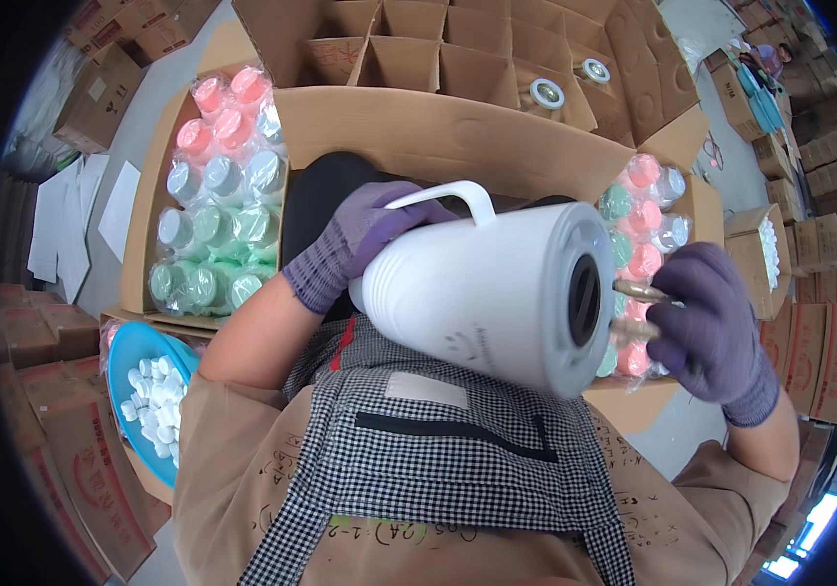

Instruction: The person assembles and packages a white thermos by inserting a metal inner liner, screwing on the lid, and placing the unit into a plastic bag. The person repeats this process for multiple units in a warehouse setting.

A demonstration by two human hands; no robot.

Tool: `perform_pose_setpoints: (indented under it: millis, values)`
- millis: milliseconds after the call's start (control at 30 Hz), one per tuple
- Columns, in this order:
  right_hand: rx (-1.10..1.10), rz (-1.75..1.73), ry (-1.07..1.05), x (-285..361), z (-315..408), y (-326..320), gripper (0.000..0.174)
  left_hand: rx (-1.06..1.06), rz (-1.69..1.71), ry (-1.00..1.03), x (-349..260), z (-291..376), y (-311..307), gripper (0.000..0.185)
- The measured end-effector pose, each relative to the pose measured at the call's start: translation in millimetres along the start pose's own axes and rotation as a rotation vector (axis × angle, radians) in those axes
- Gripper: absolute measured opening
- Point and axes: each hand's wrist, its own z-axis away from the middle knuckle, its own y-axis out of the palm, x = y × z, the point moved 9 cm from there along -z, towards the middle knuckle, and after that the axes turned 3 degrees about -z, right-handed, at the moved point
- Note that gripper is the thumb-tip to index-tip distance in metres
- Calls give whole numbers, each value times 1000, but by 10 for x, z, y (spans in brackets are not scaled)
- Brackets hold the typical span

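My left hand, in a purple knit glove, grips a white vacuum jug between its handle and ribbed narrow end. The jug lies tilted on its side above my lap, its grey round base facing right. A black slotted disc sits in the base. Close to the right of the base is my right hand, also gloved and blurred. Two brownish tips stick out from its fingers towards the base; whether they are wrapped fingertips or a tool, I cannot tell.
A divided cardboard box ahead holds two silvery glass-like liners. Boxes of plastic-wrapped pink, white and green cylinders stand on both sides. A blue basin of small white pieces is at lower left. A person is far off at upper right.
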Motion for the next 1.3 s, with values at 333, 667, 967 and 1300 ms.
perform_pose_setpoints:
  millis: [333,667,967,1300]
  values:
    - [342,330,-404,652,-184,139,28,405,96,61,59,-152,671,35]
    - [-214,-535,918,-881,1265,967,23,-272,-313,406,-504,415,295,25]
    - [-325,-459,719,-1304,866,913,18,-121,-498,578,-761,-83,-194,17]
    - [-41,499,251,-3663,-954,704,16,467,-923,596,-350,-728,657,11]
